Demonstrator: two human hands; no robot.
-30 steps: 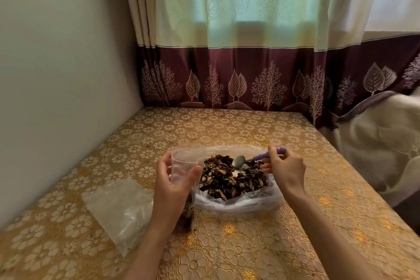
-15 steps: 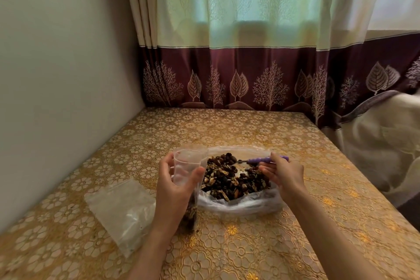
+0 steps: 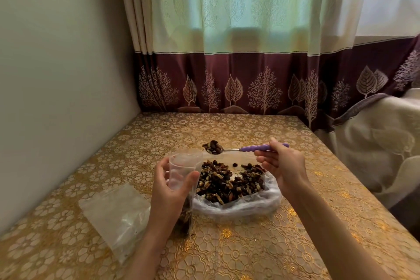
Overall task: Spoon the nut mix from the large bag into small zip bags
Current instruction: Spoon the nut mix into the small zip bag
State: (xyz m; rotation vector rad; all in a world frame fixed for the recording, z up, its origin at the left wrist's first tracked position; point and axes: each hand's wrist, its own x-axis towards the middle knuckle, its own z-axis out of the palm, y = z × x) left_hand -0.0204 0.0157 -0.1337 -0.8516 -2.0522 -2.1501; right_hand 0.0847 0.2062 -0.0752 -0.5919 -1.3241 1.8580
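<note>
Now the table (image 3: pixel 261 129) carries the large bag (image 3: pixel 238 204) of nut mix (image 3: pixel 227 182) near its middle, spare bags (image 3: pixel 113 213) toward its left edge. Left hand (image 3: pixel 169 191) grips the small zip bag (image 3: pixel 181 173) upright, mouth open. Right hand (image 3: pixel 280 162) pinches the spoon (image 3: pixel 241 149), loaded, above the mix. Next, I judge: tip it into that mouth without spilling.

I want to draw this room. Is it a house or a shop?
Most likely a home, maybe a bedroom corner. A long leaf-patterned curtain hangs behind the table with its gold flowered cloth, and what looks like a quilt lies to the right.
</note>
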